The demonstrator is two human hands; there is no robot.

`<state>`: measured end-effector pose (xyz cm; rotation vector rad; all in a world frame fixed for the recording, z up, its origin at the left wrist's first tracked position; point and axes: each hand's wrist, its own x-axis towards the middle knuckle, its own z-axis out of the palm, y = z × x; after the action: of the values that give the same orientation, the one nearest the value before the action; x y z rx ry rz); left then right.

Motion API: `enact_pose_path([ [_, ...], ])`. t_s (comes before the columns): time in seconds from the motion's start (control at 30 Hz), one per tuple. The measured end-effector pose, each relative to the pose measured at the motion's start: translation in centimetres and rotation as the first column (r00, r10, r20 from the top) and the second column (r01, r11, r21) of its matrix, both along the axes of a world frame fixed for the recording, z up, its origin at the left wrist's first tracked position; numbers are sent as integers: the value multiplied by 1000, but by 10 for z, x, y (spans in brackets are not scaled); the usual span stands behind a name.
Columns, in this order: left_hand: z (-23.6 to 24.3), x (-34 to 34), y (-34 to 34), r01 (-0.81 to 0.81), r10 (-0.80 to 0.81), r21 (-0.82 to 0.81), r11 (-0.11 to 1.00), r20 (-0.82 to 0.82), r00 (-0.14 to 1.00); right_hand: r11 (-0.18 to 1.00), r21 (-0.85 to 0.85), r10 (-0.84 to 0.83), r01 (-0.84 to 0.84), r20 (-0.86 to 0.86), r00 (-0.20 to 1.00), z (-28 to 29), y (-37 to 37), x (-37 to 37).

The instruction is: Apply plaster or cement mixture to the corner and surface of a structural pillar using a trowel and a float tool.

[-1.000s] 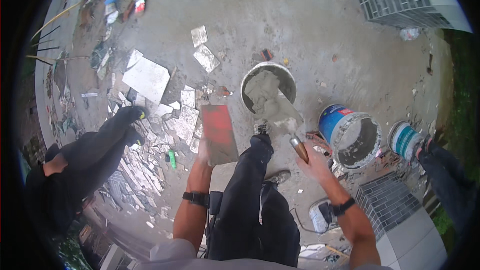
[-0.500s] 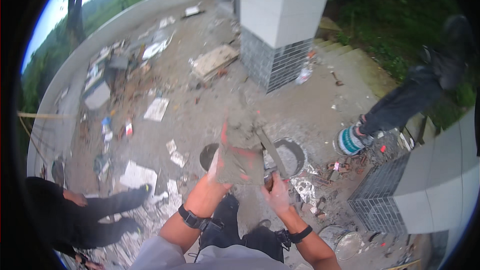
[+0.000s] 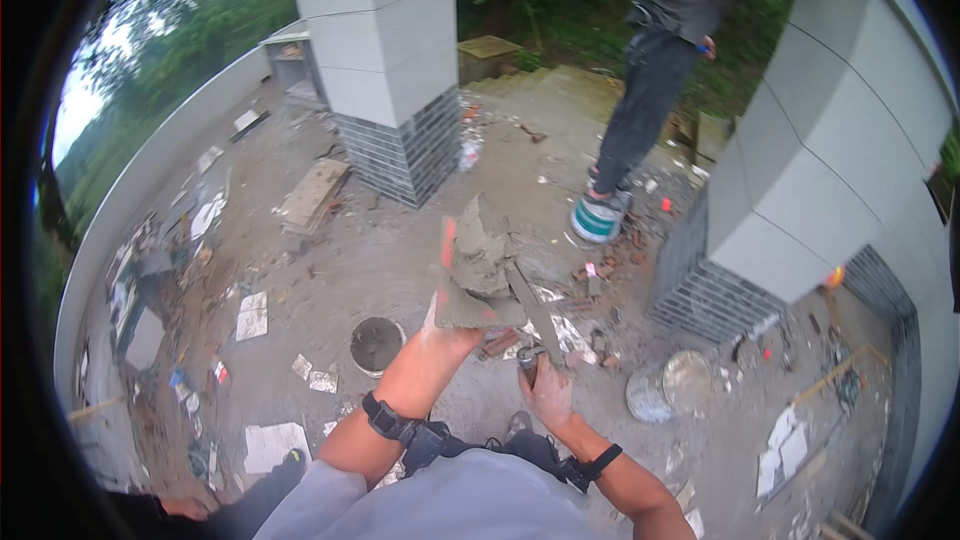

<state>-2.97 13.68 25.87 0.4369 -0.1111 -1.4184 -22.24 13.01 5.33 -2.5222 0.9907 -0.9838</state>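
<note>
My left hand (image 3: 440,337) grips a flat board with red patches (image 3: 450,312) from underneath, carrying a heap of grey mortar (image 3: 482,252). My right hand (image 3: 547,392) is closed on the handle of a trowel (image 3: 540,320), whose mortar-coated blade points up along the heap's right side. Below and left of the board stands a bucket of mortar (image 3: 378,342) on the floor.
A tiled pillar (image 3: 380,40) stands behind, another (image 3: 780,200) at right. A person (image 3: 650,90) stands on a teal-and-white bucket (image 3: 600,220) between them; another's leg (image 3: 258,495) shows lower left. A pale bucket (image 3: 668,388) and broken tiles (image 3: 275,448) lie around.
The board now carries a mortar heap and is raised out in front of me. The trowel has come from the bucket to beside it. My view has tilted up and shifted toward the pillars.
</note>
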Motion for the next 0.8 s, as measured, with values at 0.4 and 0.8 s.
enact_pose_path([
  [0.4,-2,-4,74,155,-144,-26,988,239,960,948,227,-199,224,-128,972,73,154,-133],
  [0.8,-19,-150,95,528,-512,-155,835,135,848,151,759,-297,-633,645,703,145,151,-195],
])
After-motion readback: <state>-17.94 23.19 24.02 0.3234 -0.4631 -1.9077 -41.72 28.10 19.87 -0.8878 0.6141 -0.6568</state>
